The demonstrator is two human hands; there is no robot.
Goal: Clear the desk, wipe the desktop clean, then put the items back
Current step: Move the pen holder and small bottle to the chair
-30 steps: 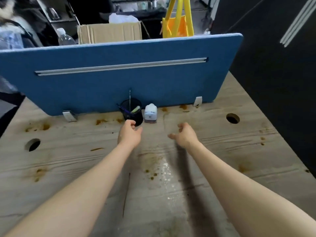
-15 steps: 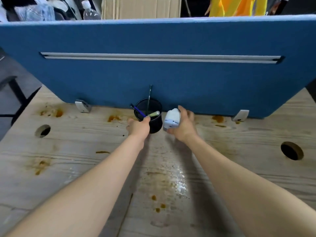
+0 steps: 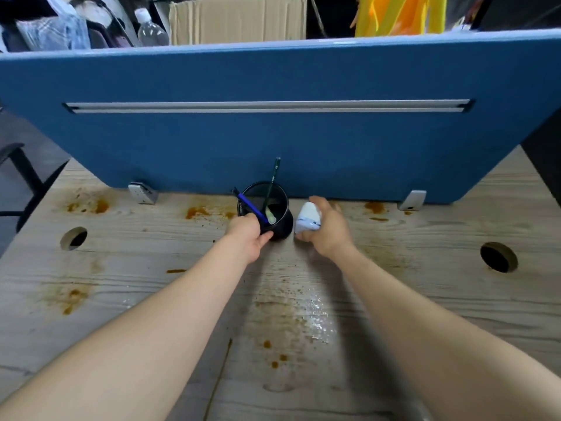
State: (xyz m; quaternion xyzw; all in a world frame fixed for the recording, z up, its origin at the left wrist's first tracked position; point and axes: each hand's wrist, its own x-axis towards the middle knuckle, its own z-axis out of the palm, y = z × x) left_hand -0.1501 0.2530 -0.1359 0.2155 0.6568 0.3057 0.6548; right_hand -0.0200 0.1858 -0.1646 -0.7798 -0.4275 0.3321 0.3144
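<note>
One black pen cup (image 3: 274, 215) in the left hand (image 3: 247, 235), holding three pens. One white device (image 3: 308, 219) in the right hand (image 3: 326, 232). Two cable holes, one outboard of each hand.

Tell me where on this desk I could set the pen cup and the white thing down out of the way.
Bare wood lies between the left cable hole and the pen cup, and between the white device and the right cable hole, though both patches are stained. The crowded spot is mid-desk by the blue divider, where the left hand and right hand grip them.
</note>
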